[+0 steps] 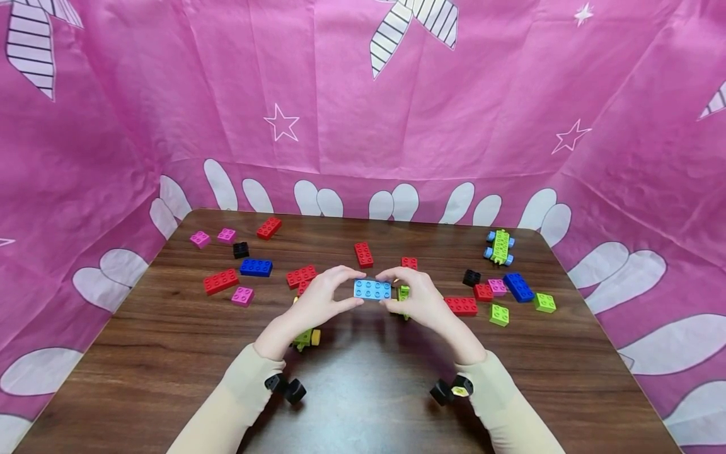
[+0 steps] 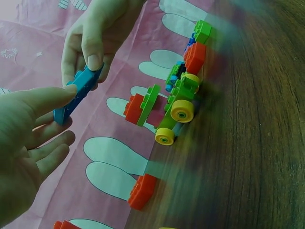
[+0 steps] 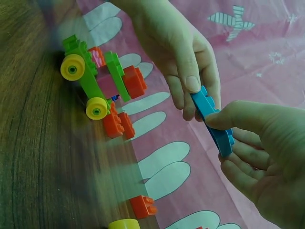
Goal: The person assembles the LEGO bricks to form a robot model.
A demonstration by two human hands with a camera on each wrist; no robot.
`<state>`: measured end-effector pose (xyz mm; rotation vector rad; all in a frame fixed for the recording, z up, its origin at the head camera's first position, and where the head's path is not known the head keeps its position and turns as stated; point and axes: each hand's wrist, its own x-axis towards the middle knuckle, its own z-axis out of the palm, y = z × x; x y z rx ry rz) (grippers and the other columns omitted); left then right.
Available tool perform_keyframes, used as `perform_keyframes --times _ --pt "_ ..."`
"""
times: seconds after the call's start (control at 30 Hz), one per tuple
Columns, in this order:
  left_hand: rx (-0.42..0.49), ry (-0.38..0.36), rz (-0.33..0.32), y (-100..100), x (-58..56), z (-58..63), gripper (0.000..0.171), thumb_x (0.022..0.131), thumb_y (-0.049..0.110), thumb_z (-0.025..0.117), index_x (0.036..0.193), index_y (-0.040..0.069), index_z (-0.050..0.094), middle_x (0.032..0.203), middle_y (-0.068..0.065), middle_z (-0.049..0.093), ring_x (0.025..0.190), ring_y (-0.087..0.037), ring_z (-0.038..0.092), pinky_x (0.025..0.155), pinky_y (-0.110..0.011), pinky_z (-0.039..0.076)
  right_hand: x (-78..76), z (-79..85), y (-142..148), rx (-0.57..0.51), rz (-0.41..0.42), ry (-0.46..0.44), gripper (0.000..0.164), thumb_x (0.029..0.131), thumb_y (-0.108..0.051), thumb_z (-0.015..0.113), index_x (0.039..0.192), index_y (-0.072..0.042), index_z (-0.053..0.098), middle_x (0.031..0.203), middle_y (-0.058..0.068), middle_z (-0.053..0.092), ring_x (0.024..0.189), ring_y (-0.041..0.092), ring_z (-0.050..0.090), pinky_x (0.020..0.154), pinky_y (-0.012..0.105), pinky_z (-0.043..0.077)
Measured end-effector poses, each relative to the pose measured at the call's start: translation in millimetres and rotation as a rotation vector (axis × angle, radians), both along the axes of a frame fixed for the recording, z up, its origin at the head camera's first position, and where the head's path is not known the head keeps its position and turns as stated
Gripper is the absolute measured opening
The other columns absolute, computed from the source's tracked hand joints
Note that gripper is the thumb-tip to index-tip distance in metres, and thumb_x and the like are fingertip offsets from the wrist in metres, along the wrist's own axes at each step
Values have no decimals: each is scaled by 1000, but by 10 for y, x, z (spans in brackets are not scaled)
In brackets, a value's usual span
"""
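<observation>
Fingers [image 2: 52, 99] of left hand [image 1: 323, 294] and right hand [image 1: 420, 294] pinch a light-blue oblong plastic brick [image 1: 372, 289], probably light and stiff, best held by its ends.

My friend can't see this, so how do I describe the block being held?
Over the brown table, a left hand and a right hand nearly meet. Pinched between them is a long, light blue brick. It is held up, while the darker blue bricks lie on the table.

Around my brown worktop [image 1: 363, 397] I see pink cloth [image 1: 482, 120]; it bears stars [image 1: 583, 14], white ovals [image 1: 666, 329] and striped shapes [image 1: 391, 36].
</observation>
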<state>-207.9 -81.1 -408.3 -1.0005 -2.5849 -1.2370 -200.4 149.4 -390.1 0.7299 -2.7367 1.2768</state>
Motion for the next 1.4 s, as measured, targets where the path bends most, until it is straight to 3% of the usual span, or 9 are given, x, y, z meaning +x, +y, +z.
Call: perform_keyframes --times 0.1,0.23,0.47,0.77,0.97,1.4 --pt "-18 -13 -7 -1 5 12 44 83 18 76 123 7 63 121 -7 64 114 -24 59 96 -43 49 9 6 5 17 6 -9 38 75 -9 79 111 -10 68 102 0 69 89 16 58 76 35 49" --pt "-49 -43 -18 -2 11 23 43 85 20 75 124 7 62 122 -7 63 114 -25 59 96 -43 49 13 5 13 16 14 -19 39 75 -10 80 111 -8 68 102 1 69 89 18 58 79 45 51" --pt "-56 -61 -27 9 14 9 40 85 21 74 122 8 64 117 -5 64 110 -21 61 94 -40 50 11 -19 39 5 42 -37 38 75 -8 80 111 -7 67 103 4 69 92 31 61 82 52 52" --pt "-57 -67 -26 40 5 -14 39 85 19 75 121 8 63 117 -6 64 110 -27 61 94 -42 50 -9 -66 101 26 65 4 39 75 -10 81 111 -8 68 105 4 69 93 18 62 86 49 53" --pt "-51 -54 -24 47 6 -16 38 84 19 75 119 8 64 116 -6 64 109 -25 61 93 -41 51 -32 -61 122 24 104 43 36 75 -8 81 109 -10 70 103 2 68 91 22 62 84 44 54" --pt "-128 -62 -76 52 40 3 39 83 18 76 118 7 64 116 -6 65 110 -26 60 95 -42 49 25 -93 119 88 95 4 34 73 -13 79 106 -14 71 99 -1 67 90 22 60 78 46 53"
